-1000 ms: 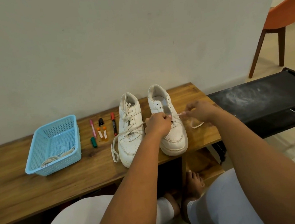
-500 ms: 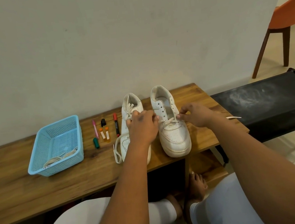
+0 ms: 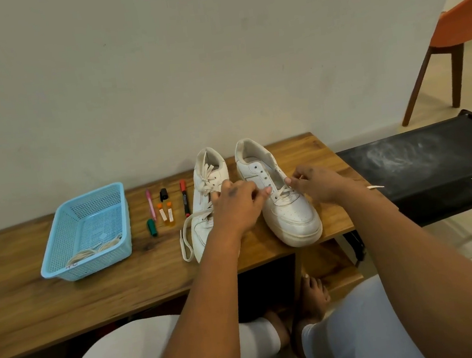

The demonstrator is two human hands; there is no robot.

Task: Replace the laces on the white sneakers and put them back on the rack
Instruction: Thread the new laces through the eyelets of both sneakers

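Observation:
Two white sneakers stand side by side on the wooden bench (image 3: 123,283), toes toward me. The left sneaker (image 3: 205,188) is laced, with a loose lace loop (image 3: 185,243) trailing off its left side. The right sneaker (image 3: 290,216) has a lace (image 3: 282,195) crossed through only its lowest eyelets. My left hand (image 3: 237,205) pinches one end of that lace at the shoe's left eyelet row. My right hand (image 3: 314,183) pinches the other end at the right eyelet row, and the lace tip (image 3: 375,186) sticks out past my right wrist.
A light blue basket (image 3: 60,251) at the left holds coiled laces (image 3: 93,251). Several markers (image 3: 167,207) lie between basket and shoes. A black fabric shoe rack (image 3: 420,157) stands to the right of the bench, and an orange chair (image 3: 458,24) behind it.
Both hands have moved from the shoe's toe end up to the eyelet rows. The lace now crosses the lowest eyelets, and its right tip has swung out past my right wrist.

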